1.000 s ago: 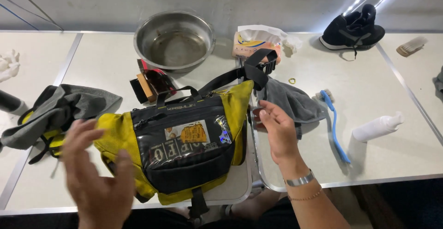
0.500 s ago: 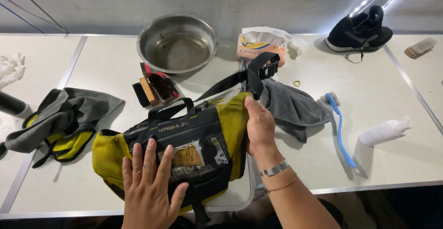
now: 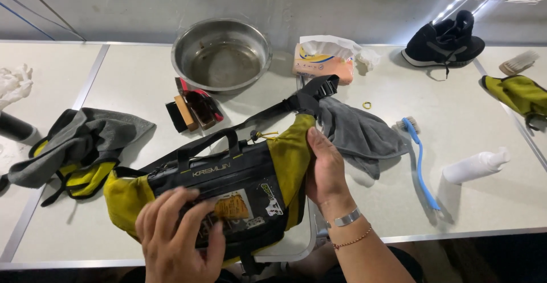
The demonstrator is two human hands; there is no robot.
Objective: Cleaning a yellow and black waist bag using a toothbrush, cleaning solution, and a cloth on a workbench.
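A black and yellow waist bag (image 3: 228, 183) with a black strap lies on the white table (image 3: 131, 89) near its front edge. My left hand (image 3: 179, 237) rests flat on the bag's black front panel, fingers spread. My right hand (image 3: 326, 169) grips the bag's yellow right end, thumb on the front. The strap's buckle (image 3: 319, 89) lies over a grey cloth (image 3: 359, 135) to the right.
Behind the bag are a steel bowl (image 3: 222, 55), small brushes (image 3: 191, 109) and a tissue pack (image 3: 322, 60). A blue brush (image 3: 419, 152) and white bottle (image 3: 476, 166) lie right. A black shoe (image 3: 444, 43) is far right, another grey-yellow bag (image 3: 77, 149) left.
My left hand came down from the air onto the bag's front. My right hand moved from the strap side to grip the bag's yellow end. The view came closer.
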